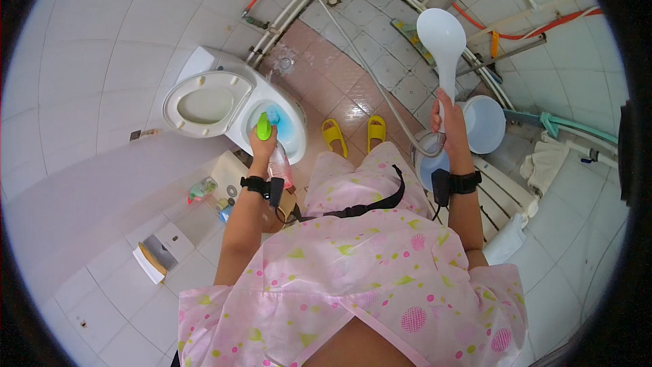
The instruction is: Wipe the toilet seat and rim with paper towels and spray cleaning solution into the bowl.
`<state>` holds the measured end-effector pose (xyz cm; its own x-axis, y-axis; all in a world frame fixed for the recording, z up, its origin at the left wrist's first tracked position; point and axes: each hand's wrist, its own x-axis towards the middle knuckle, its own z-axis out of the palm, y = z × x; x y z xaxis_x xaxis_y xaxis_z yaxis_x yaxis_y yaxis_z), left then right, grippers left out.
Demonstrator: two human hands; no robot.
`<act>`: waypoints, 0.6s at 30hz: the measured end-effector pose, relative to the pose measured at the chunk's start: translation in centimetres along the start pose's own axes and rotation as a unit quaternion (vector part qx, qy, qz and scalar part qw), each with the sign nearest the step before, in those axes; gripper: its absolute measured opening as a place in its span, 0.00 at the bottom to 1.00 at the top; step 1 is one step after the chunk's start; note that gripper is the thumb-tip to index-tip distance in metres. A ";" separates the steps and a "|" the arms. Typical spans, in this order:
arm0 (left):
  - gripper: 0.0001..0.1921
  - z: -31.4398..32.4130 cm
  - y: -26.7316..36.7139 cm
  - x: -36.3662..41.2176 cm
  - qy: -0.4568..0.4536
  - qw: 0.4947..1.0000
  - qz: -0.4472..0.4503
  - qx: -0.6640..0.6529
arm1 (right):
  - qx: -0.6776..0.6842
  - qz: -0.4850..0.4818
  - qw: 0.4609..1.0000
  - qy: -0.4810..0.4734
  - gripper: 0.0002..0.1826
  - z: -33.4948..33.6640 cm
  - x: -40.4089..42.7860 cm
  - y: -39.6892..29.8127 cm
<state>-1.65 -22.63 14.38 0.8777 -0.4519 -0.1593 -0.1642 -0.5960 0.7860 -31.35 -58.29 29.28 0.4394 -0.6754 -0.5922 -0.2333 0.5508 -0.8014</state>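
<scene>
My left hand [263, 143] grips the neck of a spray bottle with a green trigger head [263, 126] and pinkish liquid in its clear body [280, 165]. The bottle is over the near part of a white toilet bowl [299, 135], whose inside shows blue liquid [283, 127]. The toilet's seat and lid [206, 104] are swung to the left. In my right hand [448, 120] is the handle of a white shower head [441, 35], held upright, with its hose [367, 63] running from the grip up to the top of the view.
Two buckets [485, 125] stand beside my right hand, near a white slatted bench [491, 188]. A floor squeegee or mop head [412, 41] lies by the far wall pipes. Left of me are a bottle [202, 188] and an open paper holder [153, 260]. The pink floor tiles [351, 104] look wet.
</scene>
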 end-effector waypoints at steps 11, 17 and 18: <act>0.10 3.4 6.8 -1.4 -0.146 0.979 0.128 -0.062 | -0.025 0.000 1.000 -0.012 0.23 0.0 -0.1 0.4; 0.11 4.2 11.4 -0.4 -0.185 0.965 0.187 0.012 | -0.034 -0.015 0.999 -0.007 0.23 -0.5 -0.4 0.5; 0.10 4.4 12.1 -0.3 -0.186 0.958 0.217 -0.003 | -0.032 -0.018 0.999 -0.006 0.23 -0.6 -0.5 0.5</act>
<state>-5.89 -32.65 21.30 0.5063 -0.8622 -0.0183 -0.4737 -0.2958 0.8295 -32.21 -57.97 29.19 0.4583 -0.6878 -0.5630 -0.2720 0.4945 -0.8255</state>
